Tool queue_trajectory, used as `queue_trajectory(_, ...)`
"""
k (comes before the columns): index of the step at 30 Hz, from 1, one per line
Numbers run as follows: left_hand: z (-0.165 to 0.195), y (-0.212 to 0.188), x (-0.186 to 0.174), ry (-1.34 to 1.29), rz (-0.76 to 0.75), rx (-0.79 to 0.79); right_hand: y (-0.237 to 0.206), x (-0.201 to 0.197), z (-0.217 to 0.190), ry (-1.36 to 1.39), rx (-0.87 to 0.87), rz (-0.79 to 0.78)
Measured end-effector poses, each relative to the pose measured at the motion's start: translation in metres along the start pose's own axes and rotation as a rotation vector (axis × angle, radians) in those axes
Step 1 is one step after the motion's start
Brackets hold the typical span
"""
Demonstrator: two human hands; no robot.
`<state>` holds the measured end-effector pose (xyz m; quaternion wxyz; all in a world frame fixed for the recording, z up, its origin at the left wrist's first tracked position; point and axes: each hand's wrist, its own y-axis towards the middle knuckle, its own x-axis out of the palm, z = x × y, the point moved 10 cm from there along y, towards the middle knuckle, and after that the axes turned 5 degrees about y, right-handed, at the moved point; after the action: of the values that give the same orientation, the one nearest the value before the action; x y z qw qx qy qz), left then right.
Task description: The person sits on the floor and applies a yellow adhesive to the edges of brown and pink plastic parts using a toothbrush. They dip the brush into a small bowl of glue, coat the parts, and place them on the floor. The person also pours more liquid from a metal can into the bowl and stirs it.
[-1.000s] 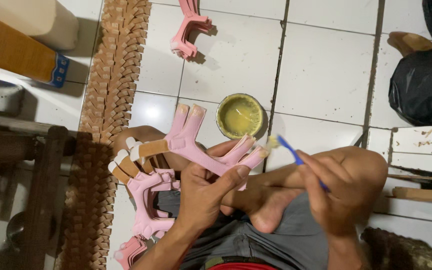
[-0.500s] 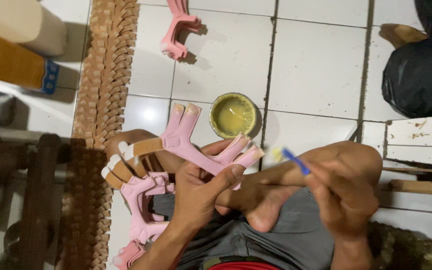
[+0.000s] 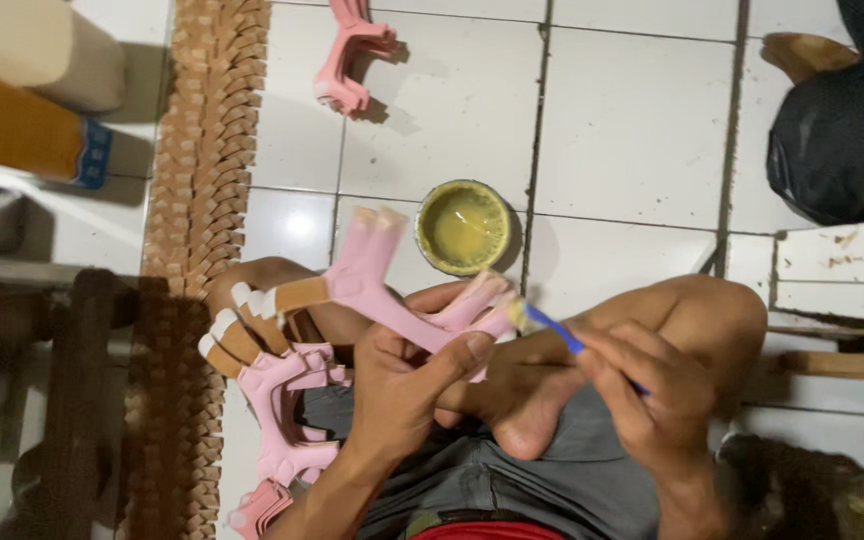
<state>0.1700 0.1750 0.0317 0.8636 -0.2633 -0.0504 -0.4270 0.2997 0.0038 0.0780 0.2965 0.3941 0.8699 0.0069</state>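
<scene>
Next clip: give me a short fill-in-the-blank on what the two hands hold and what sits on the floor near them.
1. The left hand grips a forked wooden piece painted ____.
2. The right hand holds a small brush with a ____ handle.
3. The round tin on the tiled floor holds a ____ liquid.

Missing words: pink; blue; yellowish

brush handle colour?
Blue: the thin brush handle in the right hand shows best in the head view.
</scene>
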Motion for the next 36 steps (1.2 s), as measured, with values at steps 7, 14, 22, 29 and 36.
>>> queue_trajectory(7, -0.008, 0.0, 0.0, -0.023, 0.009, -0.016, 0.001, -0.003, -0.014, -0.039, -0.091, 0.051)
queue_trajectory(14, -0.011, 0.005, -0.006, -0.058, 0.01, 0.051, -0.018, -0.063, 0.082, 0.297, 0.379, 0.586)
queue_trajectory(22, -0.026, 0.026, 0.006, -0.105, -0.047, 0.003, -0.038, -0.092, 0.075, -0.656, -0.012, 0.456)
queue_trajectory(29, -0.043, 0.088, 0.035, 0.138, -0.221, -0.09, -0.081, -0.091, 0.197, 0.107, 0.36, 0.707)
queue_trajectory(36, -0.059, 0.187, 0.123, 0.426, -0.437, 0.022, -0.103, -0.085, 0.237, 0.207, 0.393, 0.868)
